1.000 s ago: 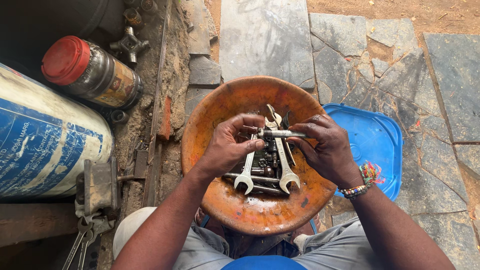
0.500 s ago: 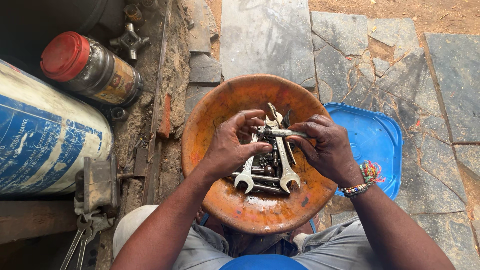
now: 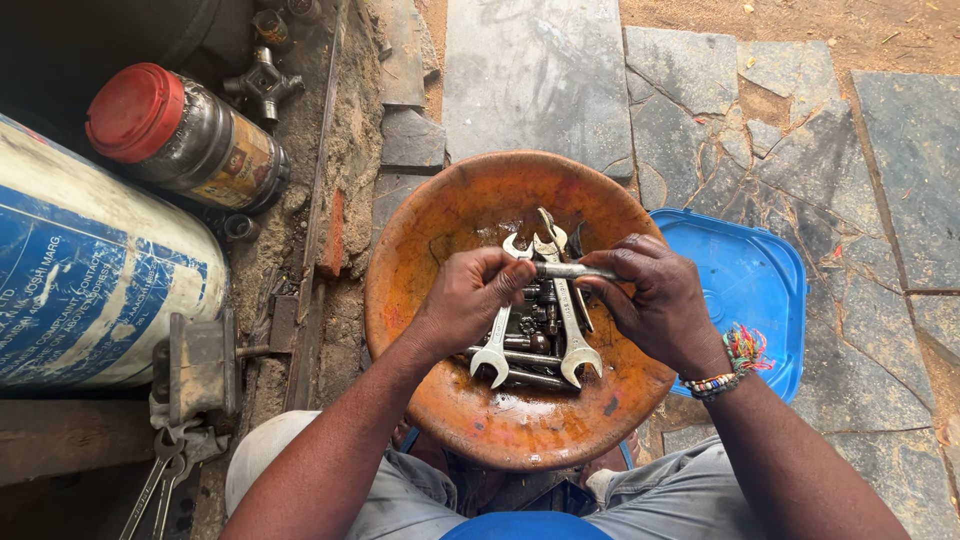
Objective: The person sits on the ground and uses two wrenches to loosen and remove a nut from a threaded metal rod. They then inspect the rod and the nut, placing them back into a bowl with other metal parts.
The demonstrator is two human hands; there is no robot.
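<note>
Holding a short metal rod [image 3: 572,270] level between my hands, I pinch one end with my left hand [image 3: 470,295] and the other with my right hand [image 3: 655,300], fingers closed tight on it. It sits just above the orange bowl [image 3: 430,240], over the spanners [image 3: 540,330] lying inside. A blue lid [image 3: 745,280] lies by my right wrist; a red-capped jar [image 3: 180,135] lies well off to my left.

Far left, blue-and-white printed drum [image 3: 90,290]; above it, red-capped dark jar [image 3: 185,135] with yellow-brown label [image 3: 240,165].
</note>
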